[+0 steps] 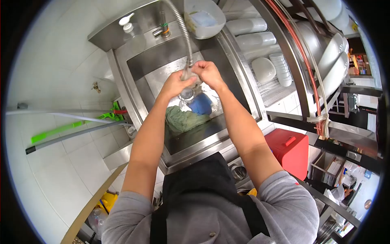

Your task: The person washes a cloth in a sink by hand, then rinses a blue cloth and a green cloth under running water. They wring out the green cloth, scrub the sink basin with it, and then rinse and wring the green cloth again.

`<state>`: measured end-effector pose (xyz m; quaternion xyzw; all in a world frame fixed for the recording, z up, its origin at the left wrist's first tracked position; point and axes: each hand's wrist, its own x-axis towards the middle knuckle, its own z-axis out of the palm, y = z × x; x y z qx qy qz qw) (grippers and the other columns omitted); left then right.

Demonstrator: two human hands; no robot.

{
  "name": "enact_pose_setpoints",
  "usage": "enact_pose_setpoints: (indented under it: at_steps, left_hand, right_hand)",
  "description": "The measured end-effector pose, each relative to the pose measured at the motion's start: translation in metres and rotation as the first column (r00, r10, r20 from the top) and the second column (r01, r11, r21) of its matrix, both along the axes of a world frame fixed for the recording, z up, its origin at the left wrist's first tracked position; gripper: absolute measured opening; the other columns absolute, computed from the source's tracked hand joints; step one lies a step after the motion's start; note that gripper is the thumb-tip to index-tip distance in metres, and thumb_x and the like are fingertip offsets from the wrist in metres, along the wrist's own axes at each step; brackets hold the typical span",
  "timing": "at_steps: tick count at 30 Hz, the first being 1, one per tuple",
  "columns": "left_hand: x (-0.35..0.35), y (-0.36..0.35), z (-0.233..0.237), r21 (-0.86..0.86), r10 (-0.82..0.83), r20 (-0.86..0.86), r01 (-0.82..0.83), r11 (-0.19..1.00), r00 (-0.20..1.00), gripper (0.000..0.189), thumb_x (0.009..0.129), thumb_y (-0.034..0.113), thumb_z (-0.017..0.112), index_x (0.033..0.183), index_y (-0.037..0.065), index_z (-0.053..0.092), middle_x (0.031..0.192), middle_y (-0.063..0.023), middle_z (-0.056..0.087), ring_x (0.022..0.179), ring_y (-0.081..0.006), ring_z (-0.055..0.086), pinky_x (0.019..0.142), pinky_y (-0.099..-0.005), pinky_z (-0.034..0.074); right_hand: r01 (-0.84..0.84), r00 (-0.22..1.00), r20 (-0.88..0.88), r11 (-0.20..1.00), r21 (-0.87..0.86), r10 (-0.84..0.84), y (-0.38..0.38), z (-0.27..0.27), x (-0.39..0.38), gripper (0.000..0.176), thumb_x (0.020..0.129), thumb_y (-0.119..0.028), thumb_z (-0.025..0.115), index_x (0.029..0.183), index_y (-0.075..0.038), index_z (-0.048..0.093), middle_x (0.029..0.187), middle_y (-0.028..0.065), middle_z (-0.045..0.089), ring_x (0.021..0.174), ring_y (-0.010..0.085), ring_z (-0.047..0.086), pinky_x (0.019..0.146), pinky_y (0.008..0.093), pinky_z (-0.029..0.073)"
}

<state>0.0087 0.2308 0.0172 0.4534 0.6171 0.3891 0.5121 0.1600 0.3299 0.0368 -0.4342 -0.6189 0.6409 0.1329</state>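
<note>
Both my hands are over the steel sink [152, 77], close together beneath the end of the coiled metal hose [183, 30]. My left hand [178, 84] is curled at the left side of a pale, blurred thing [190, 74]; its kind is not clear. From the right, my right hand [208, 75] has its fingers pinched at the upper edge of that thing. Below them a green cloth [183, 119] lies bunched in the basin. A blue cloth or sponge [201, 104] rests beside it, near the round drain [186, 94].
Behind the basin stand a pump bottle [128, 28] and a small tap [163, 31]. A translucent tub [204, 18] sits at the back right corner. White dishes [264, 69] fill the rack on the right, above a red box [287, 152]. Mop handles [61, 130] lean at left.
</note>
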Motion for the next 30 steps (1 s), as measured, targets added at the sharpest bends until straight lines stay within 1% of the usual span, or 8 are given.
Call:
enact_pose_setpoints:
  at_steps: [6,8,12,16,18,21,24,30]
  left_hand:
    - [0.009,0.019,-0.007,0.292,0.237,0.228,-0.299,0.909,0.944,0.025,0.09,0.026,0.061,0.093,0.001,0.064,0.083,-0.0024,0.064,0.077,-0.0121,0.058,0.075,-0.0286,0.046]
    - [0.003,0.016,0.0,-0.013,0.39,0.755,-0.582,0.813,0.527,0.019,0.091,0.019,0.058,0.095,0.001,0.062,0.091,-0.0037,0.064,0.085,-0.0142,0.059,0.08,-0.0295,0.046]
    - [-0.008,-0.007,-0.002,-0.058,0.368,0.726,-0.481,0.875,0.582,0.018,0.092,0.018,0.057,0.1,0.003,0.058,0.097,-0.0072,0.063,0.09,-0.0182,0.061,0.083,-0.0339,0.048]
    - [0.014,-0.004,-0.011,-0.332,0.583,0.578,-0.489,0.807,0.571,0.017,0.092,0.017,0.056,0.101,0.002,0.057,0.093,-0.0066,0.062,0.084,-0.0182,0.061,0.077,-0.0346,0.049]
    - [0.021,0.002,-0.043,-0.351,0.633,0.543,-0.536,0.768,0.551,0.019,0.094,0.021,0.052,0.098,0.004,0.057,0.09,-0.0053,0.061,0.08,-0.0175,0.061,0.07,-0.0336,0.05]
    - [0.018,0.009,-0.107,0.086,0.028,0.941,-0.319,0.944,0.339,0.025,0.096,0.026,0.046,0.101,0.004,0.057,0.09,-0.0052,0.061,0.079,-0.0171,0.061,0.066,-0.0342,0.051]
    - [0.049,0.016,-0.028,-0.599,0.722,0.547,-0.404,0.691,0.423,0.032,0.093,0.033,0.047,0.108,0.008,0.058,0.098,-0.0063,0.065,0.085,-0.0215,0.065,0.073,-0.0389,0.054]
    - [0.022,0.005,-0.046,-0.632,0.687,0.541,-0.304,0.713,0.486,0.035,0.094,0.036,0.047,0.111,0.007,0.058,0.105,-0.0077,0.065,0.092,-0.023,0.064,0.078,-0.0393,0.053]
  right_hand:
    - [0.048,0.998,-0.036,0.986,-0.162,-0.054,-0.008,0.011,0.017,0.037,0.079,-0.034,0.075,0.096,-0.001,0.071,0.078,0.0028,0.064,0.074,0.01,0.052,0.07,0.0281,0.044]
    - [-0.302,0.951,0.066,0.953,0.005,0.301,-0.003,-0.003,0.025,0.044,0.077,-0.033,0.077,0.099,0.004,0.069,0.087,0.003,0.067,0.079,0.0133,0.056,0.075,0.0277,0.045]
    - [0.044,0.779,-0.605,0.977,-0.211,-0.165,-0.006,-0.009,0.024,0.03,0.081,-0.021,0.074,0.102,0.001,0.07,0.083,0.0032,0.067,0.081,0.0134,0.06,0.078,0.0278,0.046]
    - [0.193,0.646,-0.588,0.85,-0.491,-0.486,-0.034,-0.011,-0.014,0.019,0.085,-0.019,0.07,0.076,-0.003,0.068,0.075,0.0014,0.067,0.066,0.0121,0.059,0.064,0.031,0.048]
    - [0.493,0.72,-0.34,0.791,-0.363,-0.605,-0.058,0.019,-0.041,0.025,0.083,-0.018,0.068,0.063,-0.004,0.062,0.061,0.0046,0.061,0.055,0.0142,0.055,0.055,0.0345,0.046]
    - [0.614,0.787,-0.247,0.757,0.225,-0.565,-0.074,-0.008,-0.054,0.022,0.079,-0.017,0.065,0.064,-0.002,0.061,0.056,0.0147,0.058,0.051,0.0231,0.057,0.055,0.0386,0.047]
    - [0.523,0.85,-0.119,0.79,0.321,-0.514,-0.047,-0.018,-0.048,0.021,0.076,-0.021,0.065,0.069,-0.002,0.064,0.063,0.021,0.058,0.056,0.0294,0.06,0.06,0.0406,0.047]
    - [0.471,0.877,-0.114,0.792,0.388,-0.466,-0.062,-0.023,-0.067,0.013,0.073,-0.016,0.06,0.07,-0.005,0.065,0.071,0.0187,0.062,0.065,0.0384,0.06,0.061,0.0432,0.048]
